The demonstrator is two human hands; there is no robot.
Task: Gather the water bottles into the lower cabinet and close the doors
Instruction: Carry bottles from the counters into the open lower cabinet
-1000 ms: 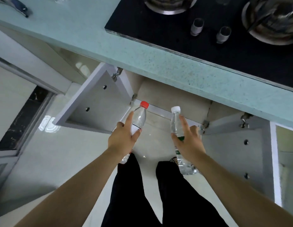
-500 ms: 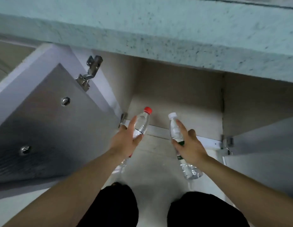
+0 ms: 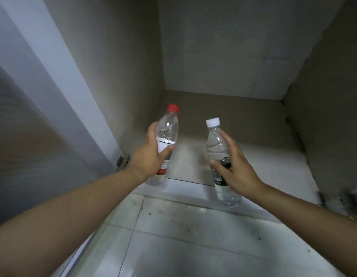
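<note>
My left hand (image 3: 147, 156) grips a clear water bottle with a red cap (image 3: 168, 126) around its label. My right hand (image 3: 236, 168) grips a second clear bottle with a white cap (image 3: 214, 142) at its dark green label. Both bottles are held upright and slightly tilted, just above the front edge of the lower cabinet floor (image 3: 253, 140). The cabinet interior is bare, with beige side and back walls. The open left door (image 3: 34, 136) stands at my left.
A hinge (image 3: 121, 162) sits at the left door's base beside my left wrist. The right door's hinge area (image 3: 341, 198) is blurred at the right edge. Pale tiled floor (image 3: 183, 236) lies in front of the cabinet.
My view has dropped below the countertop and moved close to the cabinet opening. Both hands have carried the bottles forward to the cabinet's front edge.
</note>
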